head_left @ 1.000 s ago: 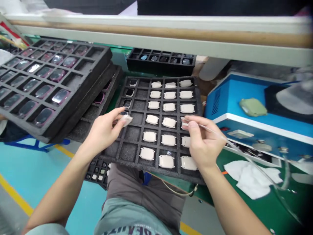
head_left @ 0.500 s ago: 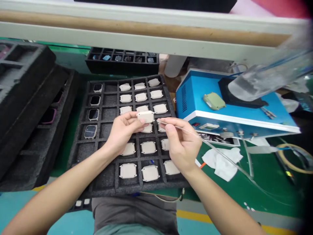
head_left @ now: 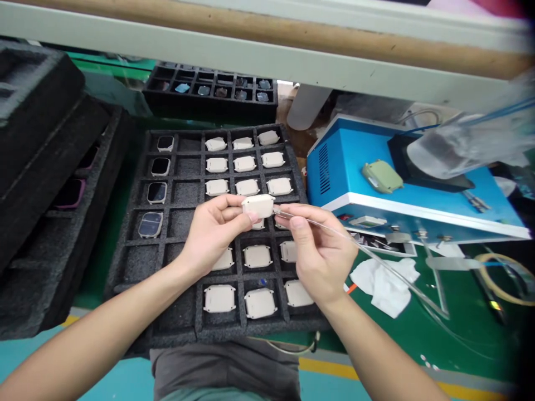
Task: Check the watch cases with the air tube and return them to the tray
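Observation:
Between the thumb and fingers of my left hand (head_left: 219,225) is a cream watch case (head_left: 258,206), held just above a black foam tray (head_left: 184,288). My right hand (head_left: 320,250) pinches the end of a thin clear tube (head_left: 387,268), whose narrow tip meets or almost meets the right edge of the case. From there the tube trails down to the right. In the tray's cells lie several more cream cases, such as the near one (head_left: 219,299), and a column of dark-screened watches (head_left: 156,192) on the left. My hands hide some cells.
A blue machine (head_left: 334,167) stands to the right with a green watch case (head_left: 382,176) on top. White wipes (head_left: 387,289) lie before it. Stacked foam trays (head_left: 42,145) rise at left; another tray (head_left: 209,103) sits behind. A shelf beam (head_left: 251,58) crosses overhead.
The tube tip in my right hand has come up against or very near the case's right edge. Both hands appear slightly further right and lower, as the whole view has shifted somewhat.

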The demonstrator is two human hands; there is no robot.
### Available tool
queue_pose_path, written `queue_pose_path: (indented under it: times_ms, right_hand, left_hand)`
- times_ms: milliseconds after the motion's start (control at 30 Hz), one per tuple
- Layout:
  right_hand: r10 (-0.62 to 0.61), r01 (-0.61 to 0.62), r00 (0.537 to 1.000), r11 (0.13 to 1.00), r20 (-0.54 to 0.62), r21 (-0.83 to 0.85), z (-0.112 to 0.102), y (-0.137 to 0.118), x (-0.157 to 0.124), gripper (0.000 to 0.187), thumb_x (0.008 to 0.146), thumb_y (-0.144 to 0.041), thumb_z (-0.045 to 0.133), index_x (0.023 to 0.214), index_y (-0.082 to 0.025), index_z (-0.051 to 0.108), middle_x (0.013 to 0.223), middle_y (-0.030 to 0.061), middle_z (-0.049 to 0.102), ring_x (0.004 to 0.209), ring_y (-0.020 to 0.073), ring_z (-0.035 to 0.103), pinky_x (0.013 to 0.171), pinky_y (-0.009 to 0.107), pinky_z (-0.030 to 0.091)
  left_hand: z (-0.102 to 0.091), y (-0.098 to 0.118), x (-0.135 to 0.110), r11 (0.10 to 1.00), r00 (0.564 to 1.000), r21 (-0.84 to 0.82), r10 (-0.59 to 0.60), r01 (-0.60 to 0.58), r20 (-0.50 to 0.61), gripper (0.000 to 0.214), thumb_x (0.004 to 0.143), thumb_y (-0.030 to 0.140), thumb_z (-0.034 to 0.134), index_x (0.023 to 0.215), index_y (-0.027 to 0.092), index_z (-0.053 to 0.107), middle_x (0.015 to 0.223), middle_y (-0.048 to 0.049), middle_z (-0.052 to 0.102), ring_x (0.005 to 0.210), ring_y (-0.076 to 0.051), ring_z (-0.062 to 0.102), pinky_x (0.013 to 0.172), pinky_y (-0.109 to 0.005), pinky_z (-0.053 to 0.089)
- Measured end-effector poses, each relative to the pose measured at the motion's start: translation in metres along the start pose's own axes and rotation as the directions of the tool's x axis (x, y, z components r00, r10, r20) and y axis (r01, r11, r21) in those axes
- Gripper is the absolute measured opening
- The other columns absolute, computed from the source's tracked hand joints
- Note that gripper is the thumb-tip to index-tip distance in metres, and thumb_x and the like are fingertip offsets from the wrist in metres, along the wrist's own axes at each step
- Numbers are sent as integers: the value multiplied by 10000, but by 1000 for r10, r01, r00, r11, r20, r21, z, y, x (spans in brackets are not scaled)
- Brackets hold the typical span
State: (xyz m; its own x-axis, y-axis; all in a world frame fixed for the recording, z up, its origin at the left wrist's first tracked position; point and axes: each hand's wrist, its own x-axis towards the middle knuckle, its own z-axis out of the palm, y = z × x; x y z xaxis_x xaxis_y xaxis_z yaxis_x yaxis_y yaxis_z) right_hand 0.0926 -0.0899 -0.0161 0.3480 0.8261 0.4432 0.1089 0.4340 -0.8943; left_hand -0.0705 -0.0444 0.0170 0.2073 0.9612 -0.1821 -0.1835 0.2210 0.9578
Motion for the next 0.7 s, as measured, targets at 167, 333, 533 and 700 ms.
queue_pose_path:
  times_ms: [167,333,533,700]
  right_hand:
    - [1,-1,1000,1000,1,-6,0,0,0,118,994,-233,656,1044,-241,762,1045,51,796,971,204,786,851,379,710]
    - [1,-1,1000,1000,0,8,0,0,0,117,991,-225,659,1044,-240,762,1044,50,794,983,202,784,846,373,711]
    - [-6,6,1000,1000,2,-9,0,0,0,113,992,-234,656,1035,-242,759,1036,51,795,981,204,782,833,370,715]
    - [-15,15,1000,1000,6,-4,1,0,1,111,987,-229,660,1033,-244,760,1035,51,792,978,205,779,826,371,716]
  left_hand:
    - [0,0,-1,1000,1000,5,21,-21,8,370,695,326,949,955,167,738,906,-74,847,791,-211,799,791,-313,613]
    - [1,1,-2,1000,999,13,26,-27,18,347,713,317,939,958,166,745,932,-79,849,806,-208,800,789,-297,607]
    - [1,1,-2,999,1000,25,28,-28,9,348,713,316,936,963,170,743,932,-78,848,818,-218,802,792,-309,611]
    - [1,2,-2,999,999,26,32,-33,17,348,710,324,937,955,172,741,943,-78,848,820,-222,802,811,-326,617]
